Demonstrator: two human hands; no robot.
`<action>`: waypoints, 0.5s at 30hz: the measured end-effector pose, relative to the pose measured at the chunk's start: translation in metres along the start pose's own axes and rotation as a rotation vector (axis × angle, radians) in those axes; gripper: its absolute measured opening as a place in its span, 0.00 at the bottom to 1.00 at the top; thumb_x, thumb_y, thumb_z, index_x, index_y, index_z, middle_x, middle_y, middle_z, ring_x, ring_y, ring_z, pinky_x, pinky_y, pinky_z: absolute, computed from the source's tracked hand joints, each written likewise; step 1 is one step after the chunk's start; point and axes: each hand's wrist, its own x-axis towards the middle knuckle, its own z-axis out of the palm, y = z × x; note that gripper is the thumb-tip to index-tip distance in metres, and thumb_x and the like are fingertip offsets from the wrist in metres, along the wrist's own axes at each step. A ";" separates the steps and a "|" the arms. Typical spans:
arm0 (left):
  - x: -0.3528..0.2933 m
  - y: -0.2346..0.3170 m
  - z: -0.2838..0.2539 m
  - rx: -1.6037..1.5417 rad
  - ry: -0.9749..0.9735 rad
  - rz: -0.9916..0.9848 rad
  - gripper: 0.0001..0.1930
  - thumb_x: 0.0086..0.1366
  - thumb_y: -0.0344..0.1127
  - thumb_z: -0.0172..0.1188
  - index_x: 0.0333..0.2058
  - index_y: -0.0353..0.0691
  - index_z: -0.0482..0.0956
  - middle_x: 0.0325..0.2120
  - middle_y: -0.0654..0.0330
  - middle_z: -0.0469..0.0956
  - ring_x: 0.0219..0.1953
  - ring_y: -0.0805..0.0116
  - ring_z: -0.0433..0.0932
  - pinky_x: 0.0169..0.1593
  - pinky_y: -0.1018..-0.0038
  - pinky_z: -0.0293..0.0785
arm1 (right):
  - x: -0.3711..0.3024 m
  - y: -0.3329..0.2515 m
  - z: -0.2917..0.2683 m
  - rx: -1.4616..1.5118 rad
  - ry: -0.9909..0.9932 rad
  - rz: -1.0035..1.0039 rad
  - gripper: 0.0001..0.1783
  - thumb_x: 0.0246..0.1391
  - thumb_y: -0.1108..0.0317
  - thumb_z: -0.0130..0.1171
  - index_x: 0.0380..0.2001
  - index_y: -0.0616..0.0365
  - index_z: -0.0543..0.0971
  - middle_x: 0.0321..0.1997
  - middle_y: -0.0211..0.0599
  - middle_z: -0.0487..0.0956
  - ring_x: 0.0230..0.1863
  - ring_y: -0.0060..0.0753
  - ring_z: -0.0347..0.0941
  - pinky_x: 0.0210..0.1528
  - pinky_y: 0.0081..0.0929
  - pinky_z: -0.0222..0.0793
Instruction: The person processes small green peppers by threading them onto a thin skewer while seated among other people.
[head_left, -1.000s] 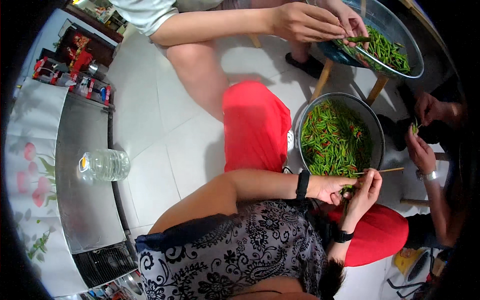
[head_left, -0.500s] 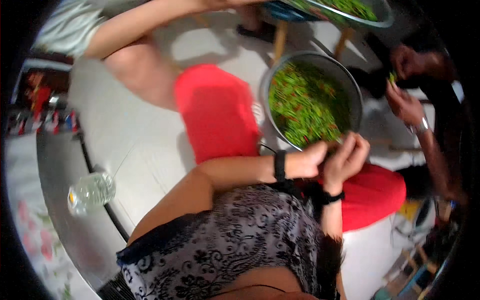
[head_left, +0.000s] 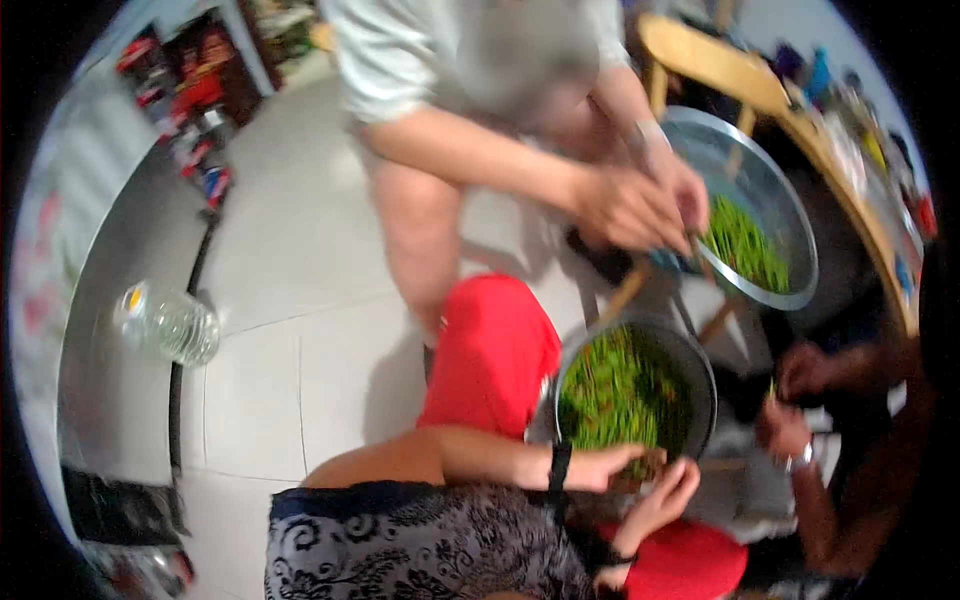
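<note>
Left hand (head_left: 600,468): fingers curled around a small dark item (head_left: 641,468), too blurred to identify. Right hand (head_left: 657,498): fingers bent, raised just beside that item; whether it grips anything cannot be told. The peppers (head_left: 612,392) are slender and mostly bright green, with some reddish ones among them. They lie heaped in a round metal basin (head_left: 708,420), just beyond both hands, whose fingers are by its near rim. A black band (head_left: 560,466) circles the left wrist. Red trousers (head_left: 492,350) cover the knees. Farther out, a second metal basin (head_left: 808,265) contains more green peppers (head_left: 745,250); a co-worker's hands (head_left: 635,205) are at its near-left side. Another co-worker's hands (head_left: 785,425) are to the right. A clear bottle (head_left: 182,328) is at far left
</note>
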 end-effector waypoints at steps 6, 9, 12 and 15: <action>0.004 -0.004 -0.006 0.277 0.104 -0.034 0.09 0.71 0.44 0.55 0.45 0.57 0.80 0.36 0.77 0.75 0.39 0.83 0.71 0.34 0.83 0.71 | 0.003 0.007 -0.001 0.081 -0.076 0.079 0.13 0.70 0.61 0.48 0.39 0.61 0.71 0.36 0.29 0.69 0.38 0.21 0.64 0.42 0.22 0.63; 0.001 -0.003 -0.004 0.416 0.139 0.003 0.10 0.72 0.45 0.54 0.48 0.57 0.79 0.34 0.75 0.74 0.35 0.83 0.70 0.30 0.85 0.65 | 0.008 0.023 -0.002 0.229 -0.110 0.219 0.11 0.70 0.62 0.49 0.39 0.60 0.71 0.36 0.27 0.69 0.38 0.20 0.63 0.44 0.21 0.61; -0.011 0.003 0.006 0.621 0.102 -0.070 0.14 0.72 0.47 0.53 0.54 0.59 0.76 0.33 0.72 0.74 0.30 0.82 0.69 0.27 0.88 0.60 | 0.009 0.026 -0.011 0.252 -0.130 0.300 0.11 0.70 0.62 0.49 0.38 0.60 0.71 0.36 0.26 0.69 0.38 0.19 0.64 0.44 0.20 0.61; -0.016 0.003 0.019 0.767 0.047 -0.041 0.12 0.69 0.50 0.58 0.45 0.52 0.75 0.27 0.72 0.70 0.25 0.83 0.66 0.22 0.82 0.56 | 0.008 0.015 -0.011 0.266 -0.134 0.259 0.12 0.68 0.60 0.51 0.36 0.56 0.71 0.31 0.21 0.66 0.34 0.16 0.60 0.38 0.19 0.57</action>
